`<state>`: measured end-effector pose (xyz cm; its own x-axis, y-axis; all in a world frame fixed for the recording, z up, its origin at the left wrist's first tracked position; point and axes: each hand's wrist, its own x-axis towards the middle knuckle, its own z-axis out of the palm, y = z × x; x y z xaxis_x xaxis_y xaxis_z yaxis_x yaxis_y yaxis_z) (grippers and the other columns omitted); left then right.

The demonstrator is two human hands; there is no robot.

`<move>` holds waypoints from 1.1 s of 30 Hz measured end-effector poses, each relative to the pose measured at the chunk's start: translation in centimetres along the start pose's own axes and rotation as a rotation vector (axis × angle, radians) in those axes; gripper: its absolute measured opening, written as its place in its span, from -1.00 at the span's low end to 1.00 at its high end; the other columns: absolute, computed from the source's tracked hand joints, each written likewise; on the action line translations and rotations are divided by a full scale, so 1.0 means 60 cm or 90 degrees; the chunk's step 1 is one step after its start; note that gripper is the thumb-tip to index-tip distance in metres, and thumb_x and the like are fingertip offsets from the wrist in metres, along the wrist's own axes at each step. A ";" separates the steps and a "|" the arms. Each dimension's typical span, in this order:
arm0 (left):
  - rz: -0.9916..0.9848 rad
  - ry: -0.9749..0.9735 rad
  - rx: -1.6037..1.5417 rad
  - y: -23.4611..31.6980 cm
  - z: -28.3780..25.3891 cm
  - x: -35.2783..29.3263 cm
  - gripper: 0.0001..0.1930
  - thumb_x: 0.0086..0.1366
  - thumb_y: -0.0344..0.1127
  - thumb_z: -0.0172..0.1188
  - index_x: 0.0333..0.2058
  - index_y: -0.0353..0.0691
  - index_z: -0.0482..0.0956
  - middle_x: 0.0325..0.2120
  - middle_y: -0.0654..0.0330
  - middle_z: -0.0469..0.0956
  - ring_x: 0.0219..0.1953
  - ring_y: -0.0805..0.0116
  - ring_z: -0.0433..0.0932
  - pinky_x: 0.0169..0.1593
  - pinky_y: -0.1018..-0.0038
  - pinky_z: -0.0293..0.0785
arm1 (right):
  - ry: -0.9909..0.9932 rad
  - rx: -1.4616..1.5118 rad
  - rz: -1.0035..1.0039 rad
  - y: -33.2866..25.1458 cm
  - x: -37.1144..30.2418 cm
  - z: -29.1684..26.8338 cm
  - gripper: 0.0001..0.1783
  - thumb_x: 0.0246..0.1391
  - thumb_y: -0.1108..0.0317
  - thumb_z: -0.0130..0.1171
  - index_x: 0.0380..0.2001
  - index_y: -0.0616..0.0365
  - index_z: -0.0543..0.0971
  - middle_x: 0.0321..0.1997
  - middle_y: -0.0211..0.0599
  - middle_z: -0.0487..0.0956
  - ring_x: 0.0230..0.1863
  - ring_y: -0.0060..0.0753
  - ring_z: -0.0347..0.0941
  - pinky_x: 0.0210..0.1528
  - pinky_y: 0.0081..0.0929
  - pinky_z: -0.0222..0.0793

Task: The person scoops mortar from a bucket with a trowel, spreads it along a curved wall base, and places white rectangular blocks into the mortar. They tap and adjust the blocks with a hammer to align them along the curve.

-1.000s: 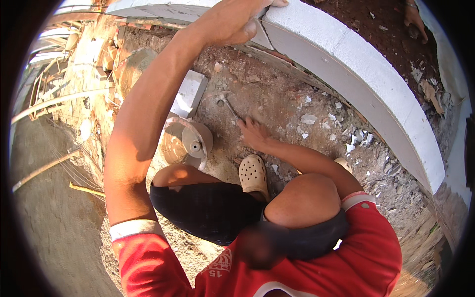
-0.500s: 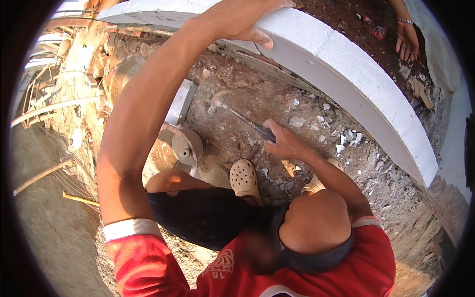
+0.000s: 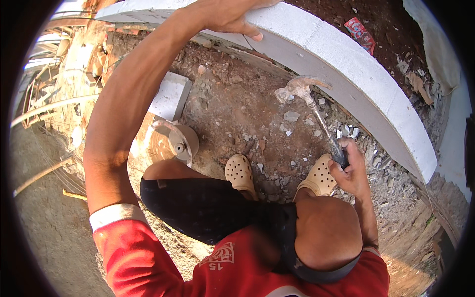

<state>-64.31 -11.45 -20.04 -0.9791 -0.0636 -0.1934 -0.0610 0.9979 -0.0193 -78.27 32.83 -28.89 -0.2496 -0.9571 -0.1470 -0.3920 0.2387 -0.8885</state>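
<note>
My left hand (image 3: 225, 16) rests across the top of a low wall of white blocks (image 3: 341, 54), which bows in the fisheye view. Its thumb is spread down onto the near face; the fingers are partly cut off by the upper picture edge. In my right hand (image 3: 355, 171) is a claw hammer (image 3: 319, 116), gripped by its dark handle close to my right knee. The worn metal head (image 3: 299, 88) points away from me, near the foot of the wall, and its contact with the wall cannot be made out.
Left of my feet stand a round bucket (image 3: 189, 141) and a white block piece (image 3: 170, 96). White chips (image 3: 292, 116) litter the dirt beside the wall. A red wrapper (image 3: 360, 34) lies on soil behind it. Bamboo poles (image 3: 42, 177) lie far left.
My right hand has swung the hammer rightward and nearer to me, its head rising toward the wall. My left hand stays on the wall. Another person's hand behind the wall has gone from view.
</note>
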 end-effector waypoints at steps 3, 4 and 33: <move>-0.007 -0.018 -0.018 0.005 -0.004 -0.001 0.10 0.24 0.18 0.39 0.49 -0.42 0.05 0.40 -0.32 0.21 0.45 -0.20 0.23 0.54 0.03 0.16 | -0.042 0.015 0.067 0.001 -0.003 -0.002 -0.61 0.01 0.50 0.25 -0.05 0.10 0.44 -0.31 -0.25 0.49 -0.34 -0.35 0.45 -0.29 -0.36 0.41; -0.011 -0.023 -0.021 0.006 -0.005 0.000 0.11 0.24 0.18 0.39 0.49 -0.42 0.04 0.40 -0.32 0.21 0.45 -0.20 0.22 0.54 0.03 0.16 | -0.038 0.012 0.067 0.001 -0.004 -0.003 -0.61 0.01 0.50 0.25 -0.05 0.10 0.44 -0.33 -0.25 0.49 -0.35 -0.35 0.44 -0.30 -0.37 0.40; -0.036 0.258 -0.015 0.008 0.082 -0.028 0.05 0.06 -0.15 0.58 0.49 0.01 0.21 0.39 0.11 0.40 0.43 0.07 0.33 0.58 0.06 0.10 | 0.319 -0.156 -0.084 -0.166 0.032 -0.109 -0.34 0.48 0.16 0.08 0.48 0.27 0.25 0.31 0.02 0.50 0.11 -0.15 0.56 0.16 -0.29 0.45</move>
<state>-61.73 -10.88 -24.54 -0.9711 -0.1146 0.2093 -0.1163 0.9932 0.0039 -80.62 29.69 -17.47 -0.5506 -0.8011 0.2347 -0.6266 0.2108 -0.7503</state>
